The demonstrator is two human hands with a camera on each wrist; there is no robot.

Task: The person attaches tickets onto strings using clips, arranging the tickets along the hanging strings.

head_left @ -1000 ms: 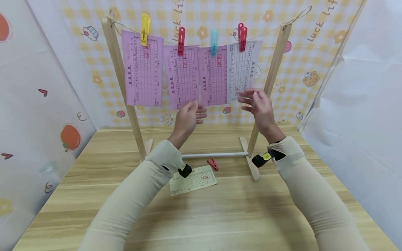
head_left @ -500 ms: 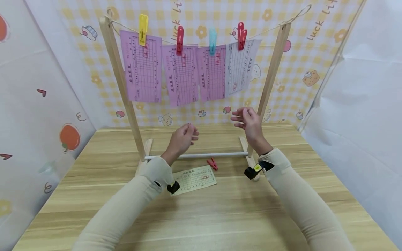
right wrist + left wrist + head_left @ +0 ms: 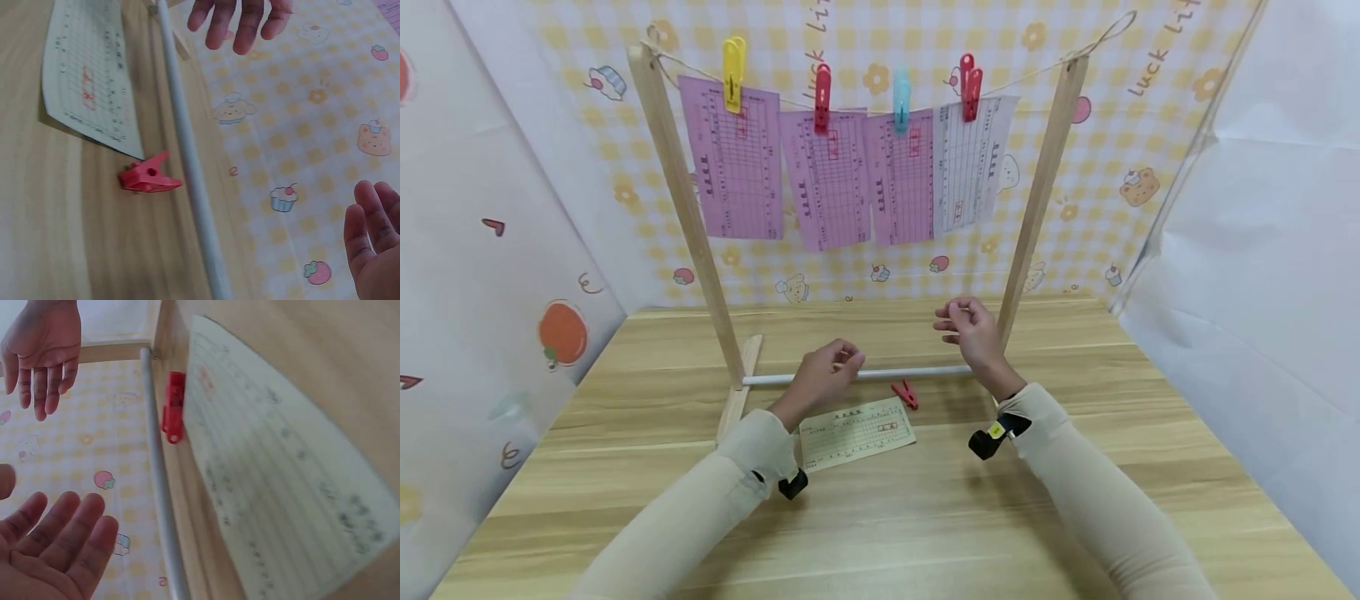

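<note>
Leftmost, a wooden drying rack (image 3: 679, 200) is seen standing on the tabletop (image 3: 880, 517), a string (image 3: 1045, 68) run between its two posts. Four slips are pegged along it: a pink one under a yellow peg (image 3: 732, 63), a pink one under a red peg (image 3: 822, 87), a pink one under a blue peg (image 3: 900, 101), and a pale slip (image 3: 968, 160) under a doubled red peg (image 3: 969, 75). Print on all of them is too small to be read.

Lower, the left hand (image 3: 822, 379) is held above the white crossbar (image 3: 790, 379), part of which is hidden by it. From the head view its fingers appear loosely curled; in the left wrist view the fingers (image 3: 59, 528) are shown relaxed and spread, nothing held, the palm cut off by the frame edge. A cream paper slip (image 3: 856, 432) lies flat on the tabletop just right of that wrist, its text blurred in both wrist views. A loose red clothespin (image 3: 906, 393) lies just beside the slip's far right corner, near the crossbar.

Further right, the right hand (image 3: 970, 329) is raised near the right post, empty, fingers slack and slightly bent. Only its fingertips (image 3: 369, 234) are caught by the right wrist camera.
</note>
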